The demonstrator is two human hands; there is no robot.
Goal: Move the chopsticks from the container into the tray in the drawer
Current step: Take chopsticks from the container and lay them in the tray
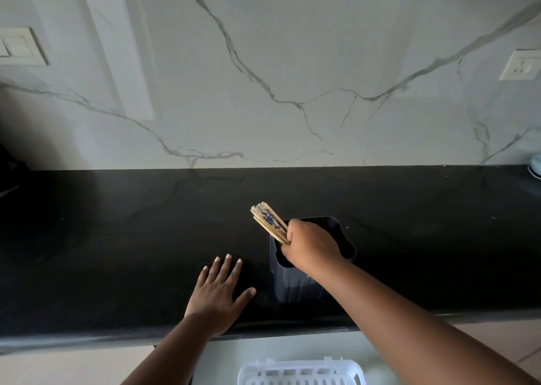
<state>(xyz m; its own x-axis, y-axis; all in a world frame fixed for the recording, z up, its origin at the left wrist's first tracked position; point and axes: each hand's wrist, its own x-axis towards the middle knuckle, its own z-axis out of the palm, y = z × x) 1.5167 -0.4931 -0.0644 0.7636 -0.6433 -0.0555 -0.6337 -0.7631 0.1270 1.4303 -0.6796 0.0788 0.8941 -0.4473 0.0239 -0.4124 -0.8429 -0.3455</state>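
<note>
A dark blue square container stands on the black countertop. My right hand is over its mouth and grips a bundle of wooden chopsticks with blue patterned tops; their upper ends stick out up and to the left, and their lower ends are hidden by the hand and container. My left hand lies flat on the counter just left of the container, fingers spread. A white slotted plastic tray shows at the bottom edge, inside the open drawer below the counter's front edge.
A marble backsplash rises behind the counter, with a switch plate at the left and a socket at the right. A pale blue object sits at the far right of the counter. Dark shapes lie at the far left.
</note>
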